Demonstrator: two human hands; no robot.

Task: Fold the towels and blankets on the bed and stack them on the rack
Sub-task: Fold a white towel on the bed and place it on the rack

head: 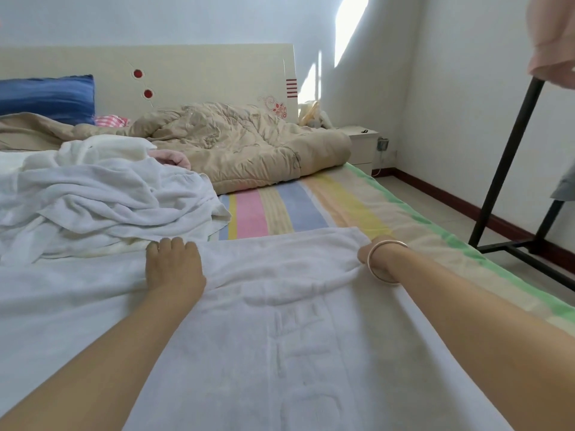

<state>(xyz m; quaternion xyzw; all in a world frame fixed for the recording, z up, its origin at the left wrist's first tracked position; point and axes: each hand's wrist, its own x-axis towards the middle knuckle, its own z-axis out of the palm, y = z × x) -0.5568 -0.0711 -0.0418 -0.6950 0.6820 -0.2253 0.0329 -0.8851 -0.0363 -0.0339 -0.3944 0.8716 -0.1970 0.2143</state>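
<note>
**Carefully now: squaring up a white towel for its first fold**

Leans over the bed (451, 253) with a white towel (280, 306) spread flat on the striped sheet (280, 209), close in front. Rests the left hand (174, 262) on the towel's far edge, fingers together and bent over it; cannot tell whether the tips hook underneath. Buries the right hand (365, 255) in the far right corner, bangle (387, 243) at the wrist. Cannot tell there either, with the fingers hidden by cloth, though puckers running to that corner hint at a grip.

Probably about to draw the far edge back for a first fold. Risks a skewed fold if one corner travels ahead of the other or slips free. Could also snag the rumpled pile of white towels (109, 194) touching the left side and drag it along. Might let the right edge slide off the mattress, lying so near its side. Leaves the black rack (504, 169) well apart at right, pink cloth (550, 42) draped at its top.

Shows raised characters woven into the towel's middle, too soft to read. Finds no brand or label elsewhere, only red dots, stripes and a flower on the headboard (202, 76).
</note>
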